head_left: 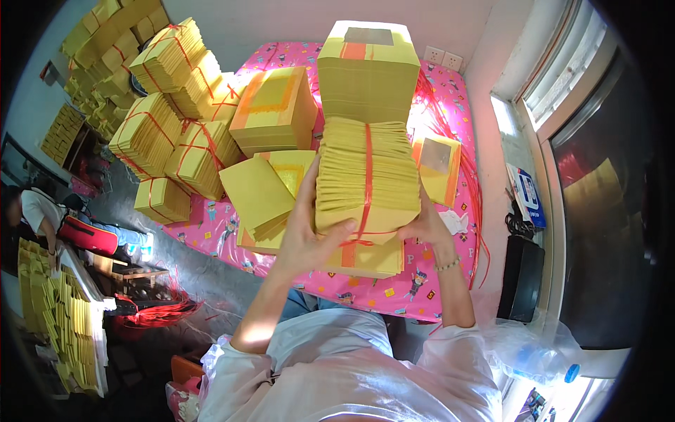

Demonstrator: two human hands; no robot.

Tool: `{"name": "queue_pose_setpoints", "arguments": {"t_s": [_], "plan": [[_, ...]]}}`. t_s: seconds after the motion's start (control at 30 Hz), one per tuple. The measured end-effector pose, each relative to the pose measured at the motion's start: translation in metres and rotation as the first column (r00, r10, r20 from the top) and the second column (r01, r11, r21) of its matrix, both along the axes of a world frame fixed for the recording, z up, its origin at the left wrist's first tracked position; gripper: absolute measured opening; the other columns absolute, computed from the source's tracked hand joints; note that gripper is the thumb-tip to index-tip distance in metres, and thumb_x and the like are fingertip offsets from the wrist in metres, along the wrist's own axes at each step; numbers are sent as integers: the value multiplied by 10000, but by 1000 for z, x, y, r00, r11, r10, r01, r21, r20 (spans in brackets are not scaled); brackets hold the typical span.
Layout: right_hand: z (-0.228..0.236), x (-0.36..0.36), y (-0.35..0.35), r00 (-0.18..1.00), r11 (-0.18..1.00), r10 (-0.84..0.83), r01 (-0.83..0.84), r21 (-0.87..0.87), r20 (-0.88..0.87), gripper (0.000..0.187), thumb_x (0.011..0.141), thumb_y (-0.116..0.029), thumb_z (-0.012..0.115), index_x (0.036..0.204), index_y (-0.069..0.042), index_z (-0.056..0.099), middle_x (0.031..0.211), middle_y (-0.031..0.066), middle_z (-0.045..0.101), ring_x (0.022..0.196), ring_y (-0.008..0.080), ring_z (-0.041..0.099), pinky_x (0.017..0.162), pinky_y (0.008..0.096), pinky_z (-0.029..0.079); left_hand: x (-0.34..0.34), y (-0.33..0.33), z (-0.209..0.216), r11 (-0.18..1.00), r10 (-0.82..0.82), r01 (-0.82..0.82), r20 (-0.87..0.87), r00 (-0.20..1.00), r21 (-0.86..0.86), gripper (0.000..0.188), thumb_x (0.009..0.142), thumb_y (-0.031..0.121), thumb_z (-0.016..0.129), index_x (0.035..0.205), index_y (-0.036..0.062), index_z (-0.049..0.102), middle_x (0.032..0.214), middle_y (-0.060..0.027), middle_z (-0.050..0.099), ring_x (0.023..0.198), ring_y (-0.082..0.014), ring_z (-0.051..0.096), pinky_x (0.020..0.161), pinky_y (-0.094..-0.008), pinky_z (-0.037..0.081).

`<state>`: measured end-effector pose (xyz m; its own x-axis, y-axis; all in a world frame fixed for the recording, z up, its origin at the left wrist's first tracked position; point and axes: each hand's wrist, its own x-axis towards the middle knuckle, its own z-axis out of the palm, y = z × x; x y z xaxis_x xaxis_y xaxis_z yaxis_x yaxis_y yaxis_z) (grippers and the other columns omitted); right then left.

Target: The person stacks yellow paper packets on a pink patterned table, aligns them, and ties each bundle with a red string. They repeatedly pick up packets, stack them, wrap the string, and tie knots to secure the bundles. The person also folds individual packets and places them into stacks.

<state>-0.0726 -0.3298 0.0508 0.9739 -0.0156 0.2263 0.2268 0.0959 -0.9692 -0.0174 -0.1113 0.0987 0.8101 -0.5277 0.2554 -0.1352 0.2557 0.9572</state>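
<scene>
Between my two hands is a thick bundle of yellow envelopes (341, 169), tied around with a red plastic strap. My left hand (313, 228) grips its left side, the thumb lying on the near face. On the right side my right hand (427, 224) holds it, with a beaded bracelet at the wrist. Below the bundle lies a flat yellow stack (376, 261) on the pink patterned table cover (323, 285). To the left are loose yellow envelopes (256, 193). Behind the bundle rises a tall yellow stack (365, 84) with a window and an orange patch on top.
Strapped bundles (169, 105) pile up at the table's left. A yellow stack with orange edging (274, 109) stands beside them. Red straps (450, 119) hang along the right edge, near a windowed envelope (437, 165). Another person (42, 211) is at a table far left.
</scene>
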Motion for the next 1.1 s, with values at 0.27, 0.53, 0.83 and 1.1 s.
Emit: {"name": "queue_pose_setpoints", "arguments": {"t_s": [0.27,0.53,0.83,1.1], "plan": [[-14,-27,37,927,861,-274,355,-363,257,1162,670,-355,836,1481,-25,72,1507,174,170,1415,300,145,1156,414,144,89,25,-26,959,-275,280,-83,958,52,919,675,224,749,1432,-14,287,1380,-126,439,1325,-212,366,1093,-336,277],[29,2,-3,752,686,-432,632,-360,498,373,865,-113,623,1228,-60,557,1251,133,501,1210,279,455,1015,387,367,91,13,24,983,-61,-1,334,941,183,900,652,383,767,1380,10,393,1330,-140,477,1264,-248,437,1047,-380,334],[68,19,-14,806,621,-99,508,-597,583,258,807,-92,647,1063,-121,659,1149,108,526,1118,296,484,949,402,412,9,-37,83,620,-174,-639,874,453,455,1011,639,547,770,1399,30,351,1380,-260,394,1228,-436,431,997,-504,370],[72,21,-14,774,484,-41,568,-665,631,281,781,-128,675,1059,-159,646,1099,91,514,1088,291,464,931,410,387,36,-55,60,511,-256,-618,793,554,597,828,722,470,713,1352,21,418,1378,-275,393,1257,-463,384,1047,-518,316]]}}
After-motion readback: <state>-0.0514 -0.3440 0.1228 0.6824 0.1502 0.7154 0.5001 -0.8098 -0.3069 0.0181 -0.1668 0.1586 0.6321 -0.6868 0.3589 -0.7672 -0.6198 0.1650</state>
